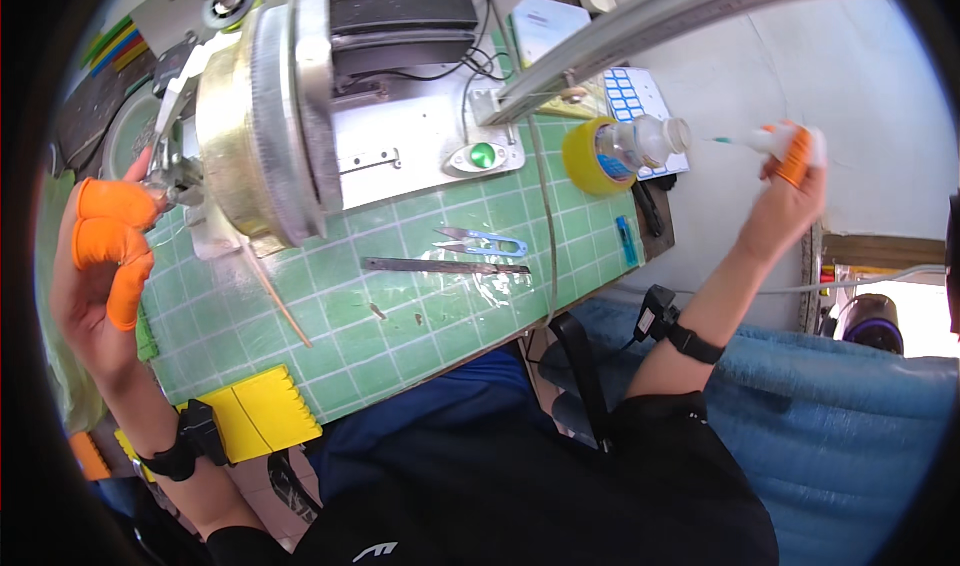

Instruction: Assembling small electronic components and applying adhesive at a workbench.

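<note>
My left hand (100,256), with orange finger covers on several fingers, is at the far left. Its fingertips close against a small metal fitting (178,178) on the machine; what exactly they pinch is hidden. Beside it stands the machine's large brass-and-steel wheel (240,126). Out to the right, my right hand (790,186) is closed around a small white squeeze bottle (815,148), its thin green-tipped nozzle pointing left. An orange cover shows on one of its fingers. Left of that nozzle, a clear bottle (640,143) sits in a yellow round holder (590,161).
On the green gridded mat (400,346) lie blue thread snips (485,243), a dark flat metal strip (440,265) and a thin wooden stick (277,296). A yellow notched sheet (255,411) juts past the near edge. A metal rail (620,46) crosses the upper right.
</note>
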A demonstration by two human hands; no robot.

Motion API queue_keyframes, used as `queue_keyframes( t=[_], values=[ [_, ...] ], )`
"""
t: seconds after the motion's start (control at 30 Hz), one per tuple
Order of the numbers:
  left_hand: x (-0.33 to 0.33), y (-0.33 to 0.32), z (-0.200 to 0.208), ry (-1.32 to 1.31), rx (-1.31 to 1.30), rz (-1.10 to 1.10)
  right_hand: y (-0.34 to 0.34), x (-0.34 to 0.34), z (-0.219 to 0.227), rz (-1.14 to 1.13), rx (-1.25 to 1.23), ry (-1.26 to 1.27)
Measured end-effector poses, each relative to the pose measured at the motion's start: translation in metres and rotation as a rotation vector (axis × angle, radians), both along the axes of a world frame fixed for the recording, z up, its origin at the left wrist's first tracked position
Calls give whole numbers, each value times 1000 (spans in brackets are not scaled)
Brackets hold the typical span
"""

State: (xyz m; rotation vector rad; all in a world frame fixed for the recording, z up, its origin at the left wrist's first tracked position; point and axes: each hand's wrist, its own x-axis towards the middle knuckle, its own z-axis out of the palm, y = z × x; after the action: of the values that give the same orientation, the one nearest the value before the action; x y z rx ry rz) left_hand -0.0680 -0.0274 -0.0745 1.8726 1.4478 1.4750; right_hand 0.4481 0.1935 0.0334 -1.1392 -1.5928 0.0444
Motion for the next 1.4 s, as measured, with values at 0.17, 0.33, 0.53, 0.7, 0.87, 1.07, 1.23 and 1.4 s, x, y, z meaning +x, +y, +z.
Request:
queue_keyframes(
  t=[0.17,0.33,0.53,0.7,0.87,1.07,1.23,1.4],
  values=[
    [3,8,-3,-8,12,-13,14,10,-31,89,-111,-64],
    [7,6,0,-36,20,-36,-20,2,-21,-34,-375,-237],
    [10,2,8,-18,14,5,-93,-54,-12,409,-822,-553],
    [27,20,12,-121,83,-49,-118,-121,-90,632,-748,-713],
    [26,33,22,10,191,-146,-118,-140,-84,673,-851,-931],
    [27,25,20,-43,219,-113,-116,-159,-77,844,-1087,-1027],
    [21,22,23,14,231,-97,-102,-195,-14,1326,-950,-874],
    [21,32,26,31,263,-146,-101,-196,14,1279,-657,253]
  ],
)
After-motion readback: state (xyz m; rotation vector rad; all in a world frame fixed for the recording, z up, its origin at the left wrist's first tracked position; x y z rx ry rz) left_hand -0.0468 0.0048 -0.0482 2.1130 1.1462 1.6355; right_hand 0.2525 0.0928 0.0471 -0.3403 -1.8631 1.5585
